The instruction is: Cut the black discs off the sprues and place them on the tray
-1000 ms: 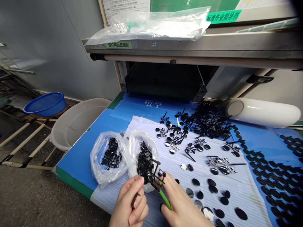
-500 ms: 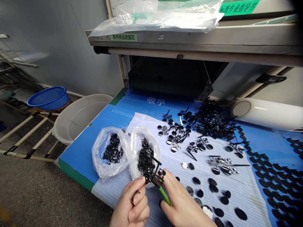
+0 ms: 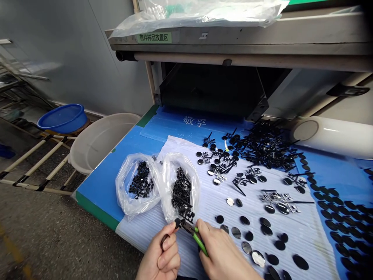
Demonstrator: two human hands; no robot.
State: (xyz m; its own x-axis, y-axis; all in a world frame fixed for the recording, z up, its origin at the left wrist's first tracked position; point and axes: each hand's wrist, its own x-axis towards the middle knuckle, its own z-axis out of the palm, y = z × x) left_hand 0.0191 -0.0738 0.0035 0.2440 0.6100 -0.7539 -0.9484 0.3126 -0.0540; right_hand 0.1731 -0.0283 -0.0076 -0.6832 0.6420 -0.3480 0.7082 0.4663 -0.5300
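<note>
My left hand (image 3: 163,251) pinches a black plastic part with a small disc (image 3: 177,223) between thumb and finger; another dark piece lies against its curled fingers. My right hand (image 3: 220,247) is closed round green-handled cutters (image 3: 200,244), whose jaws touch the part by the left fingertips. A black branched frame (image 3: 186,212) extends from there over the near edge of an open clear bag (image 3: 194,182) holding small black parts. Beside it on the left stands a second clear bag (image 3: 124,194) with similar pieces. Loose black discs (image 3: 244,220) lie right of my hands.
A heap of black branched parts (image 3: 269,144) lies at the back right. Rows of black discs (image 3: 332,216) cover the right side. A white roll (image 3: 338,136) lies behind them. Left of the table are a pale tub (image 3: 96,144) and a blue basin (image 3: 62,120). A shelf (image 3: 247,41) overhangs the back.
The branched frame has swung left and lower, over the right bag. The right hand and cutters have turned slightly, and the view has shifted a little.
</note>
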